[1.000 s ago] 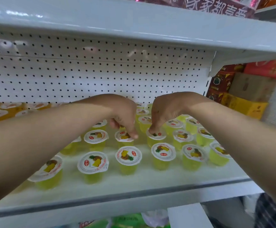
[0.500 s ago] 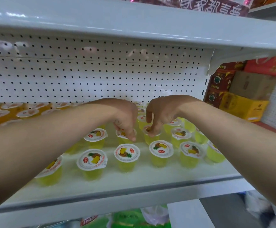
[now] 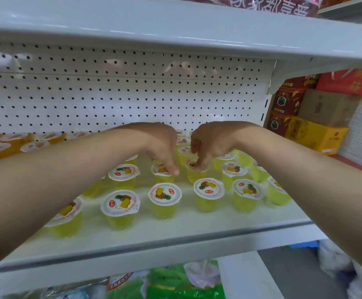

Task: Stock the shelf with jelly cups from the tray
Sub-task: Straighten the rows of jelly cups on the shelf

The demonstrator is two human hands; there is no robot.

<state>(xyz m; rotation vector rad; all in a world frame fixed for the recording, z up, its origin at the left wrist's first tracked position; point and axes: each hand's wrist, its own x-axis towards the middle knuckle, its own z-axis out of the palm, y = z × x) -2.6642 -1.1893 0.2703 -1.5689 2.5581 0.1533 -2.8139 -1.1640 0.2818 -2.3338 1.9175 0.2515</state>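
Jelly cups (image 3: 164, 197): yellow, upright in rows on the shelf (image 3: 175, 231).
Left hand (image 3: 160, 147): fingers curled down, pinching the lid rim of a second-row cup (image 3: 159, 169).
Right hand (image 3: 210, 145): fingertips pinching the neighbouring cup (image 3: 194, 177).
Boxes (image 3: 316, 134): stacked at right.

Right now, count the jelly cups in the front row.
6 jelly cups: one half under the left forearm, four clear between the arms, one beside the right forearm. Arms may hide more.
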